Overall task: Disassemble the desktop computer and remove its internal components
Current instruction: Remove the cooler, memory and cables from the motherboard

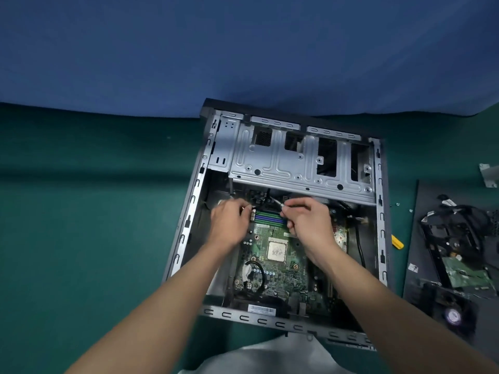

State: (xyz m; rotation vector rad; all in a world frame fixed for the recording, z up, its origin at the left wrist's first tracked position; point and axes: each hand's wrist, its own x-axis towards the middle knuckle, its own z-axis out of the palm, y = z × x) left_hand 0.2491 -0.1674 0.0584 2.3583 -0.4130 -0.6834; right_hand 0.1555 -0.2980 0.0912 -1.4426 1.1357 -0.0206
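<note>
An open desktop case point(189, 201) lies flat on a green mat. Its green motherboard point(280, 276) shows a bare silver processor point(276, 251) and a row of blue and green memory slots point(267, 217). My left hand point(229, 225) sits at the left end of those slots, its fingers curled at the white latch there. At the right end, my right hand point(310, 220) has its fingers curled round a thin silver tool or cable end point(276, 201). A metal drive cage point(297, 160) spans the far part of the case.
On a dark panel point(421, 238) to the right lie removed parts: black cabling, a green circuit board point(469, 276) and a fan point(453, 315). A yellow tool tip point(397, 242) shows beside the case. Small screws point(397, 204) lie on the mat. A blue wall point(243, 49) stands behind.
</note>
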